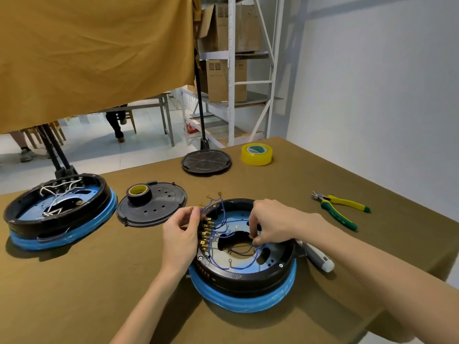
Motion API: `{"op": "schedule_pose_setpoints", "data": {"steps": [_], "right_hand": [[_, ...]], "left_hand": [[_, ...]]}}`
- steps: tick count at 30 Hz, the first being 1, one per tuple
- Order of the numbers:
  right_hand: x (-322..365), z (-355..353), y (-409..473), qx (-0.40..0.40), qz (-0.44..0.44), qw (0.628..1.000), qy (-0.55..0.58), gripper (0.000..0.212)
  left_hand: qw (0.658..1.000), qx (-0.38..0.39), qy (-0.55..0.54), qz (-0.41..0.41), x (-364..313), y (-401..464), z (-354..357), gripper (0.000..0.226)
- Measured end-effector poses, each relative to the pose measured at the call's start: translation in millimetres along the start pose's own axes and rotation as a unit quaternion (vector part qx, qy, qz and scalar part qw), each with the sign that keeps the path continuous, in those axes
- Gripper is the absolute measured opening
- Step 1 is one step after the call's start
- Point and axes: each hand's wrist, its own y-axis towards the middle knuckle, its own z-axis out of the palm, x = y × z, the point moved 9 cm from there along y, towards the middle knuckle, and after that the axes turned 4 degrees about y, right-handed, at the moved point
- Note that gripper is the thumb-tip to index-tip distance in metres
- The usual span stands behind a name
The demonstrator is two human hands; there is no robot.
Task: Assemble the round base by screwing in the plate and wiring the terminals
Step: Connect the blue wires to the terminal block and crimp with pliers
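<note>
A round black base (244,281) with a blue rim lies open side up in front of me. Blue wires (224,223) with brass terminals loop inside it and stick up over its far left edge. A row of brass terminals (206,232) lines its left inner wall. My left hand (182,232) pinches a brass wire end at the left rim. My right hand (269,225) reaches into the base and pinches a blue wire near the centre hole. A black perforated plate (159,207) lies to the left with a roll of black tape (139,193) on it.
A second round base (59,212) with white wires sits at the far left. A black lid (206,161) and a yellow tape roll (256,154) lie at the back. Yellow-green pliers (340,209) lie at right. A white tool (318,256) lies beside the base's right side.
</note>
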Motion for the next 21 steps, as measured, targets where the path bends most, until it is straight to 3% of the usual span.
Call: {"op": "schedule_pose_setpoints", "data": {"steps": [7, 12, 16, 21], "right_hand": [[7, 0, -7, 0.021, -0.015, 0.999, -0.028, 0.011], [-9, -35, -20, -0.023, 0.009, 0.993, 0.114, 0.018], [-20, -31, -26, 0.033, -0.004, 0.949, 0.313, 0.015], [-50, -30, -23, 0.059, -0.011, 0.906, 0.418, 0.024]], "left_hand": [[1.000, 0.004, 0.000, 0.001, 2, -1, 0, 0.018], [1.000, -0.001, -0.004, -0.004, 4, 0, 0, 0.017], [1.000, 0.001, 0.001, -0.004, 2, -1, 0, 0.018], [1.000, 0.011, 0.020, -0.002, 3, 0, 1, 0.019]]}}
